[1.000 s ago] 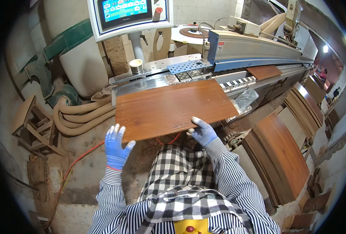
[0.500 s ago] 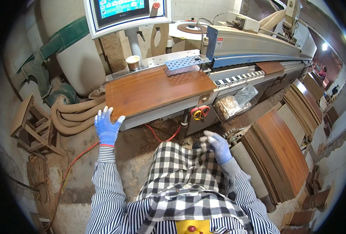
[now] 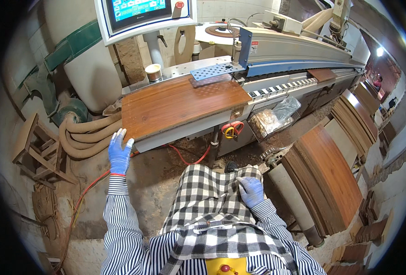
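Observation:
A brown wood-grain board (image 3: 180, 107) lies flat on the machine's infeed table. At its near left corner is my left hand (image 3: 119, 156) in a blue and white glove, fingers extended and thumb apart. It touches or nearly touches the edge there; the exact contact is too small to tell. My right hand (image 3: 252, 192), gloved alike, lies on the black-and-white checked apron (image 3: 207, 192) over my lap, fingers stretched out and holding nothing. The board's far edge passes beneath a blue perforated plate (image 3: 214, 72).
A second brown panel (image 3: 322, 74) sits farther along the machine (image 3: 299, 52). Red- and yellow-handled scissors (image 3: 231, 129) hang below the table, beside a wire basket (image 3: 276, 120). Stacked boards (image 3: 324, 176) stand at right. Ribbed hoses (image 3: 90, 137) and a wooden stool (image 3: 38, 146) are at left.
My right hand has come down from mid-air onto the apron. My left hand stays at the board's corner; the whole view has shifted slightly.

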Available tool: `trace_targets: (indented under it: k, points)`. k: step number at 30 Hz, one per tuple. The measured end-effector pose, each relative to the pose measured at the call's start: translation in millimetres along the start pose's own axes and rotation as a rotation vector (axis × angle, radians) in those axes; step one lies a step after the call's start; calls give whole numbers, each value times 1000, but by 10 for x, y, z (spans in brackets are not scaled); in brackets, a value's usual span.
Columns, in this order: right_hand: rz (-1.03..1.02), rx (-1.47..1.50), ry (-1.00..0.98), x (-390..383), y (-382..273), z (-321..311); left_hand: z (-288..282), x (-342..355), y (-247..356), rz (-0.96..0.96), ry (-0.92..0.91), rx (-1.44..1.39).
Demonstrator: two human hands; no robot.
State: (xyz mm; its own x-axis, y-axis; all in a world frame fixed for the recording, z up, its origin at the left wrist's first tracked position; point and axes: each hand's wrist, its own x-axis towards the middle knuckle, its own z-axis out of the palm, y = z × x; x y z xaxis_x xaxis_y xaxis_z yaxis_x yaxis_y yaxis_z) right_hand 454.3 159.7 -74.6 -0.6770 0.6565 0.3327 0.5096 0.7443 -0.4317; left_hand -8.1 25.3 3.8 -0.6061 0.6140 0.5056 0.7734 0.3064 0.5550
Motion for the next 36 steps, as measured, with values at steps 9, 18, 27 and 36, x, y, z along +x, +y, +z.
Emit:
trace_targets:
  k: [9,18,27,36]
  points:
    - [2,9,0,1,-20,-4,-19,35,-23,3,-25,-10]
    - [-15,63,45,-3,-2,-12,-29,97,222,-42,-37,4]
    - [109,-22,390,230,542,-695,111,148,-4,-161,-14,-144]
    - [259,-778,129,557,1686,-1333,497,322,664,97,-75,238]
